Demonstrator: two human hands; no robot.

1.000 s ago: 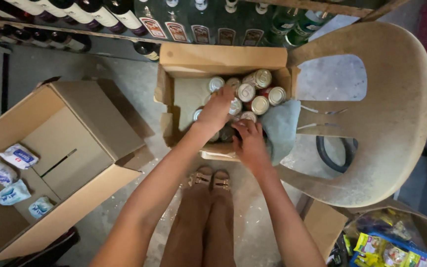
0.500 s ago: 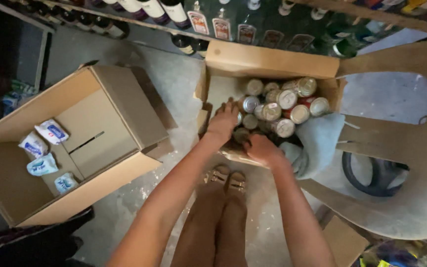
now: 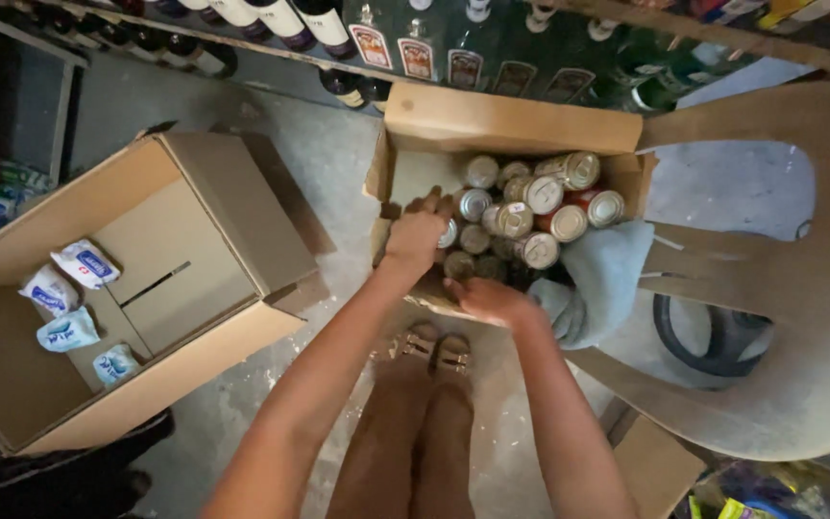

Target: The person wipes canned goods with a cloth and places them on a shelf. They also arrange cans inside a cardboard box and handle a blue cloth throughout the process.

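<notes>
Two hands worked at one carton of tins (image 3: 516, 144) that rested on the seat of a pale plastic chair (image 3: 799, 317). The left hand (image 3: 417, 234) reached down into the carton's near left corner, fingers curled over a tin (image 3: 449, 234) — whether they had closed fully on it could not be told from above. The right hand (image 3: 492, 300) lay on the carton's near edge, fingers bent against the cardboard, steadying it rather than gripping any tin.

The remaining tins (image 3: 530, 207) stood packed and partly stacked, lids up or tilted, filling the middle and right of the carton. A grey cloth (image 3: 602, 279) hung at its right front corner.

For a sound lift, in my judgement, the chosen tin should have been taken by its sides and drawn straight upward, so that tilted neighbours were not toppled. The bracing hand should have held the edge firm — the carton looked to overhang the seat front.

A larger open box (image 3: 194, 259) sat on the floor to the left, holding several small white-and-blue packets (image 3: 69, 298). Bottles (image 3: 415, 43) lined the shelf behind.
</notes>
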